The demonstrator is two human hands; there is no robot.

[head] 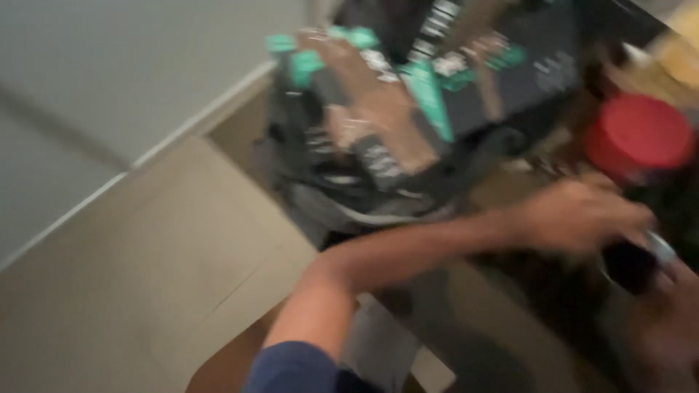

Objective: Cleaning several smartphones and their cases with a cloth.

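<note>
The whole view is smeared by motion. My left arm, in a blue sleeve (291,367), reaches across to the right. My left hand (575,215) has its fingers curled over a small dark container (628,268) with a silvery rim. My right hand (666,320) shows only partly at the lower right corner, just under that container. The blur hides which hand grips it. Just above the hands stands a jar with a round red lid (638,135).
A bundle of brown and teal packets (378,109) lies on dark cloth (349,189) at the top middle, with a dark printed box (524,73) behind it. Pale beige flooring (145,276) and a grey wall (109,73) fill the left. Something yellowish (681,51) sits top right.
</note>
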